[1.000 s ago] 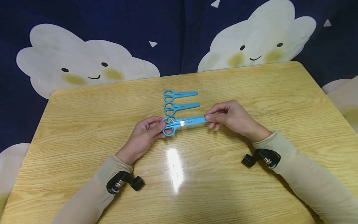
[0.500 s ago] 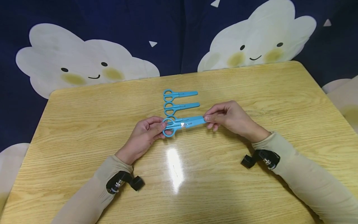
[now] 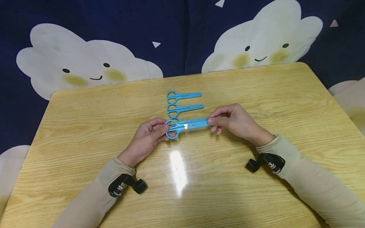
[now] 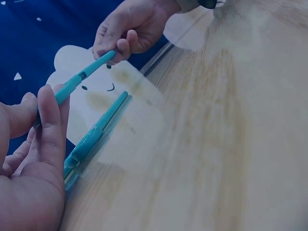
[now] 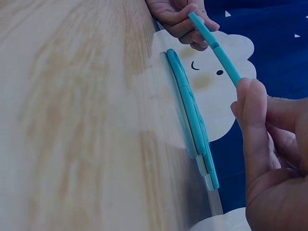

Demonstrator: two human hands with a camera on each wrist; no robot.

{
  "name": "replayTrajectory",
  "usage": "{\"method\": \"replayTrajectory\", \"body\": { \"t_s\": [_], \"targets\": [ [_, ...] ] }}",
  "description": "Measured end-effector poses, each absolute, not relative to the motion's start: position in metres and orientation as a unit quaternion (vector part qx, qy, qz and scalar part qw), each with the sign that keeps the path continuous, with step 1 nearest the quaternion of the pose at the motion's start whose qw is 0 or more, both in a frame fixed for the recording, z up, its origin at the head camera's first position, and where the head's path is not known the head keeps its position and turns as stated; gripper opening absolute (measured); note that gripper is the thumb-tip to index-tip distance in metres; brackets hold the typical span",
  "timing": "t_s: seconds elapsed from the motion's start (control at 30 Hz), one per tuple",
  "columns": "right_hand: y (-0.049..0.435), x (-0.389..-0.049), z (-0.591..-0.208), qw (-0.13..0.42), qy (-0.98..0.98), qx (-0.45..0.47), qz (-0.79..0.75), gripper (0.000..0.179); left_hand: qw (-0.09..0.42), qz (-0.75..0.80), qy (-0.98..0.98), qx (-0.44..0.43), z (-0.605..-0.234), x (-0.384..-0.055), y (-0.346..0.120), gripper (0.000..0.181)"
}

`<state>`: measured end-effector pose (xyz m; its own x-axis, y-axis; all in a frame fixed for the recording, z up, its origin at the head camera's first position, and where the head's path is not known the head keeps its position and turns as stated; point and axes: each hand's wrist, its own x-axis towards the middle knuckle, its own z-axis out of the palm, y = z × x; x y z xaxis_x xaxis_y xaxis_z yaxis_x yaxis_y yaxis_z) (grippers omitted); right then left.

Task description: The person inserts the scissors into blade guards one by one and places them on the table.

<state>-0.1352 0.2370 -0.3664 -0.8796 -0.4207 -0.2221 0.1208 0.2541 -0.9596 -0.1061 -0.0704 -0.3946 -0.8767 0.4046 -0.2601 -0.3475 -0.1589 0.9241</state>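
Observation:
Light-blue scissors [image 3: 179,127] are held level above the table, a blue sheath [image 3: 199,124] over their blades. A sliver of bare metal shows between handles and sheath. My left hand [image 3: 148,136] pinches the finger loops between thumb and fingers. At the sheath's tip, my right hand [image 3: 235,122] pinches with thumb and fingertips. Seen edge-on, the scissors [image 4: 77,79] span both hands in the left wrist view. Just behind them lies another sheathed pair [image 3: 188,121], partly hidden by the held one.
Two more sheathed blue scissors, a middle pair [image 3: 182,109] and a far pair [image 3: 182,96], lie parallel on the wooden table [image 3: 85,126]. A dark blue cloth [image 3: 176,25] with printed clouds hangs past its back edge.
My right hand and the sheath have shifted slightly left toward the handles, and the strip of bare metal looks a little narrower. My left hand has stayed in place.

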Motion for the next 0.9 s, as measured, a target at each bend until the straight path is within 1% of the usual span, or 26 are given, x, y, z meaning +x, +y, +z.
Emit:
{"method": "replayTrajectory", "body": {
  "t_s": [0.73, 0.9],
  "targets": [
    [0.2347, -0.1339, -0.3676, 0.227, 0.758, -0.102, -0.603, 0.025, 0.249, 0.754, 0.608, 0.024, -0.3953, -0.1065, -0.0698, 0.021],
    [0.2338, -0.1337, -0.3675, 0.227, 0.756, -0.102, -0.606, 0.025, 0.250, 0.754, 0.607, 0.024, -0.3949, -0.1063, -0.0698, 0.023]
  ]
}}
